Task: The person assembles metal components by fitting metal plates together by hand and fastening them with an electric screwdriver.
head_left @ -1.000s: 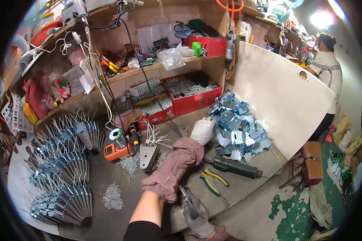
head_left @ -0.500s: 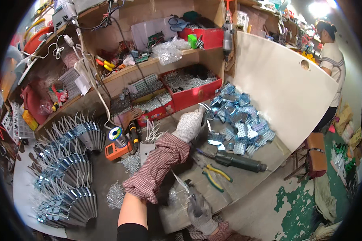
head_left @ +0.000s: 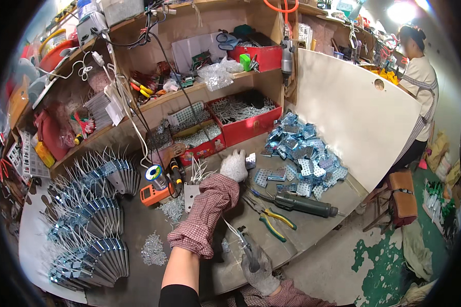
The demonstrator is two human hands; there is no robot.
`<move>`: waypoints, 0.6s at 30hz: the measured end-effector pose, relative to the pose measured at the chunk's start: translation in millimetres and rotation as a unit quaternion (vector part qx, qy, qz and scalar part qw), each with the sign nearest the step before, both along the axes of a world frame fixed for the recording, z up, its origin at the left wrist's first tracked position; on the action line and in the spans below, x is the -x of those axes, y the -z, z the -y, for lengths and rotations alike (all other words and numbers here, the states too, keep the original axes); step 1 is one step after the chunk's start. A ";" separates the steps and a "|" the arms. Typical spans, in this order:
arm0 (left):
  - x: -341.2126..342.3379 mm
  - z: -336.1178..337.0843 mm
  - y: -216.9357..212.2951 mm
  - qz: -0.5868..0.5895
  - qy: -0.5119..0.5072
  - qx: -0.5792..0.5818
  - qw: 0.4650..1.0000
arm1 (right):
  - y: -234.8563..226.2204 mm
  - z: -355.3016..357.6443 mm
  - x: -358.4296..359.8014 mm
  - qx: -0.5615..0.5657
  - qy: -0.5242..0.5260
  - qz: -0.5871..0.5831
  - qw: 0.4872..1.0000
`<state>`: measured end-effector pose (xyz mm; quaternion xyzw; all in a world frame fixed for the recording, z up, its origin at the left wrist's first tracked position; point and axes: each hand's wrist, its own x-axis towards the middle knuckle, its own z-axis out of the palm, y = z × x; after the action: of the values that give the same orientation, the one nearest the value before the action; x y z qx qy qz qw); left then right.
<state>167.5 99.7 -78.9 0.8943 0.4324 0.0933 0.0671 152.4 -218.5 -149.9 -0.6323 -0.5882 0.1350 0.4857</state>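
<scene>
My left hand (head_left: 234, 165), in a white glove with a checked sleeve, reaches across the bench and grips a small silver metal bracket (head_left: 250, 160) at the near edge of a heap of the same brackets (head_left: 302, 153). Close to my body, my gloved right hand (head_left: 257, 266) is closed around a dark hand tool (head_left: 247, 246) with a thin white wire (head_left: 230, 230) running up from it. Both hands are over the grey bench top (head_left: 138, 230).
Green-handled pliers (head_left: 269, 222) and a dark cylindrical power tool (head_left: 305, 204) lie right of my left arm. Fanned rows of wired brackets (head_left: 92, 220) fill the left. An orange meter (head_left: 156, 194), solder reel (head_left: 155, 174) and red part trays (head_left: 246, 123) sit behind. Another person (head_left: 420, 92) stands far right.
My left hand reached to the bracket heap and has drawn back slightly to the left with one bracket in it. My right hand kept the tool near my body.
</scene>
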 end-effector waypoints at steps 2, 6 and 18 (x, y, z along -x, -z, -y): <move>-2.0 0.4 6.2 -0.085 -0.024 0.110 0.990 | -5.1 0.2 -3.3 -0.011 -0.004 -0.004 1.000; 2.3 -17.0 20.6 -0.054 -0.028 0.037 0.997 | -5.6 -3.3 -4.6 -0.058 0.000 0.010 0.998; 35.4 76.9 -63.1 0.307 0.046 -0.083 0.947 | 18.1 -3.4 -1.4 -0.052 0.013 -0.126 0.991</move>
<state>132.1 22.8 -15.8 0.8439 0.3396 0.3957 0.1260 153.8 -215.1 -168.0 -0.5915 -0.5203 0.1770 0.5900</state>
